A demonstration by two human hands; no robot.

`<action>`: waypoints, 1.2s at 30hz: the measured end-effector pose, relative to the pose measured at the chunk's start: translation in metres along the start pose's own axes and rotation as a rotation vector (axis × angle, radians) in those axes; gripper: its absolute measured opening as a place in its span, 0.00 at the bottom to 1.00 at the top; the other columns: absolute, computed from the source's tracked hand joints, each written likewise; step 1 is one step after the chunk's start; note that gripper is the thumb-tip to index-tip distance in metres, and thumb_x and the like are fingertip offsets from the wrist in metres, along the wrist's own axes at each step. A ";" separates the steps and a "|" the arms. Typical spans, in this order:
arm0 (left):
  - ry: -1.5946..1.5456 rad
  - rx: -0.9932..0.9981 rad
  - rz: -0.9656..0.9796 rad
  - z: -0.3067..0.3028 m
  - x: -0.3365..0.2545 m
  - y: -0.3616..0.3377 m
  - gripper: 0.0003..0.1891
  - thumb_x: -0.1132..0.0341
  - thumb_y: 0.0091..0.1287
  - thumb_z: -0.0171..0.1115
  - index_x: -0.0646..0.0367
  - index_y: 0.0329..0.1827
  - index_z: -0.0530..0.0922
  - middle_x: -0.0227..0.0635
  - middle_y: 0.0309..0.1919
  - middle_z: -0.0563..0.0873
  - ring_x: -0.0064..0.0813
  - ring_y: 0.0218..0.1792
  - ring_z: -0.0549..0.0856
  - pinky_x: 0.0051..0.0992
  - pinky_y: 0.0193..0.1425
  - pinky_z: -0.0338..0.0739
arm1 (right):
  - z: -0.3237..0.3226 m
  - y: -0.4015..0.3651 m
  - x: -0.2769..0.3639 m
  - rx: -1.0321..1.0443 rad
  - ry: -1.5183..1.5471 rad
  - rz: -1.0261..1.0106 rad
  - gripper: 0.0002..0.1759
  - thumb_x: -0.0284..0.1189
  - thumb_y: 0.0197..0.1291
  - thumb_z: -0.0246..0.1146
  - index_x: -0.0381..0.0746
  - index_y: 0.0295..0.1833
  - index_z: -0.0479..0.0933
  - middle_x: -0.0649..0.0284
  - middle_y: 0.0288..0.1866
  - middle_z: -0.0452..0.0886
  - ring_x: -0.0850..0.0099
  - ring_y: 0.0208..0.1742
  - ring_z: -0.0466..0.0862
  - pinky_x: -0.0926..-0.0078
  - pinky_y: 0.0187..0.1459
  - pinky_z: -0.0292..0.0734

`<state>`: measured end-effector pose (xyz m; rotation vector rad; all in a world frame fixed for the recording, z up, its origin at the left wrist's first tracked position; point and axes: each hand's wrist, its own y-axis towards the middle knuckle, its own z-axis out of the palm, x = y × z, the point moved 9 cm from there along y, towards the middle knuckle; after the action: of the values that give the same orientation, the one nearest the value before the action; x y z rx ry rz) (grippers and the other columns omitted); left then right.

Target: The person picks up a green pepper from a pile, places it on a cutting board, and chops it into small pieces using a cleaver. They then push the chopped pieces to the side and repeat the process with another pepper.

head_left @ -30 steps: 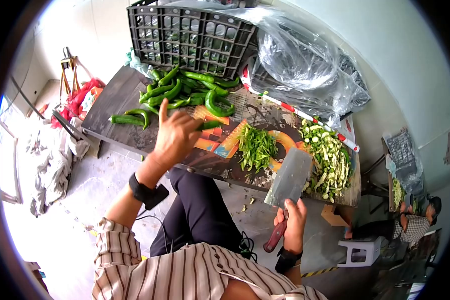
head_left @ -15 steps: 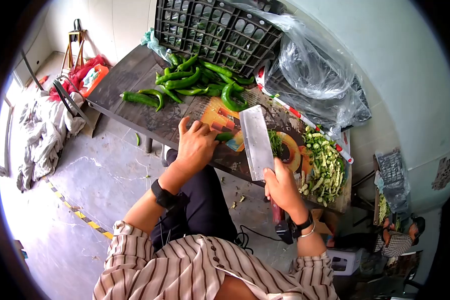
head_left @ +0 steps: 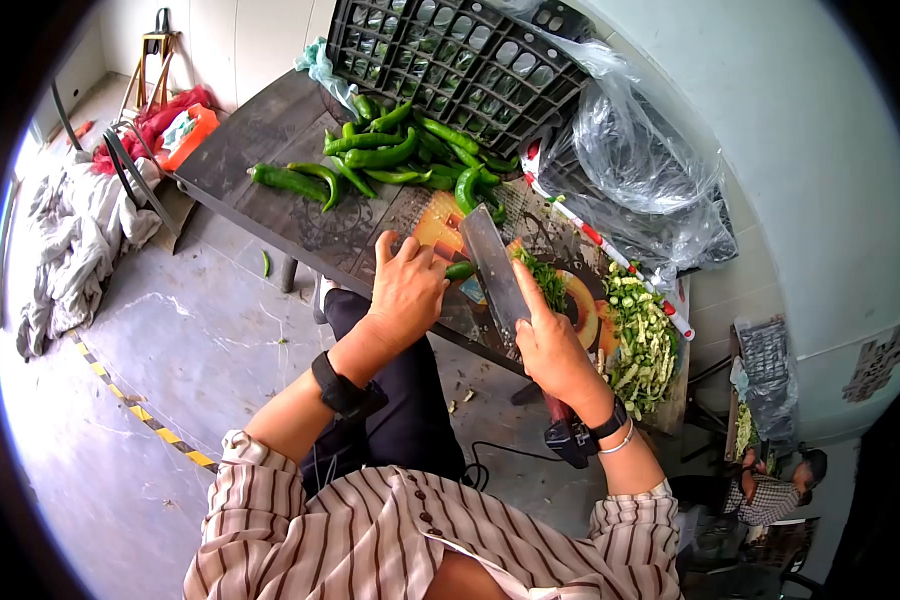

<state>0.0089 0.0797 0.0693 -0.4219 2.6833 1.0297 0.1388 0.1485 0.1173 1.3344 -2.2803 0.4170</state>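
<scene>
Running from upper left to right of frame, we see a dark, worn table (head_left: 230, 170), with a black lattice crate (head_left: 460, 75) at its far edge and clear plastic sheeting (head_left: 635, 150) bunched beside it. Whole green peppers (head_left: 382, 152) lie heaped in front of the crate, likely put there for easy reach. At right, a pale green chopped pile (head_left: 640, 345) sits apart from darker green slices (head_left: 542, 270), perhaps to keep the two cuts from mixing. Near center, the right hand (head_left: 560, 355) is closed on a broad cleaver (head_left: 495, 268), forefinger laid along the blade, we judge, for control. The left hand (head_left: 408, 288), just beside it but separate, pins a single green pepper (head_left: 459, 270) near the table's front edge, seemingly to steady it, the pepper's tip poking out toward the steel. We find no brand we can read: the tabletop's orange print (head_left: 440, 225) is worn and partly covered, and dark marks (head_left: 873, 362) on the wall at far right are too small to make out.
</scene>
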 end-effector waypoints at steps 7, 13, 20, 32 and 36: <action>-0.013 0.008 -0.005 0.000 0.001 0.000 0.07 0.63 0.54 0.68 0.55 0.30 0.81 0.32 0.33 0.78 0.34 0.48 0.74 0.47 0.64 0.59 | 0.000 0.002 0.006 -0.001 -0.011 -0.073 0.39 0.19 0.62 0.50 0.44 0.78 0.48 0.38 0.27 0.76 0.51 0.25 0.79 0.64 0.33 0.73; 0.000 0.028 -0.006 0.005 0.000 0.000 0.07 0.65 0.54 0.68 0.55 0.34 0.81 0.32 0.35 0.78 0.34 0.48 0.75 0.47 0.66 0.58 | 0.002 0.008 -0.002 0.130 -0.022 0.058 0.40 0.20 0.64 0.48 0.48 0.80 0.42 0.49 0.19 0.75 0.63 0.16 0.77 0.65 0.26 0.74; -0.024 -0.006 0.018 0.007 -0.002 0.000 0.07 0.71 0.51 0.61 0.58 0.33 0.79 0.35 0.35 0.78 0.35 0.50 0.74 0.48 0.67 0.58 | 0.002 0.022 -0.003 0.226 0.021 0.114 0.43 0.18 0.60 0.52 0.42 0.79 0.40 0.39 0.23 0.76 0.45 0.25 0.79 0.52 0.31 0.72; 0.000 0.022 0.027 0.004 -0.001 -0.003 0.08 0.64 0.56 0.66 0.53 0.39 0.82 0.31 0.34 0.78 0.34 0.48 0.76 0.47 0.66 0.59 | 0.020 0.055 -0.017 0.134 0.196 0.147 0.41 0.21 0.63 0.49 0.49 0.80 0.42 0.61 0.20 0.74 0.73 0.15 0.75 0.69 0.22 0.74; -0.006 0.006 0.030 0.001 0.004 -0.002 0.09 0.64 0.56 0.67 0.51 0.39 0.84 0.30 0.34 0.78 0.33 0.47 0.77 0.49 0.68 0.57 | 0.014 0.039 -0.034 0.034 0.352 0.169 0.40 0.19 0.62 0.48 0.46 0.79 0.45 0.57 0.24 0.76 0.73 0.15 0.74 0.70 0.19 0.73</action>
<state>0.0057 0.0785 0.0665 -0.3777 2.6947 1.0297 0.1161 0.1861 0.0864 0.9938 -2.1000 0.6914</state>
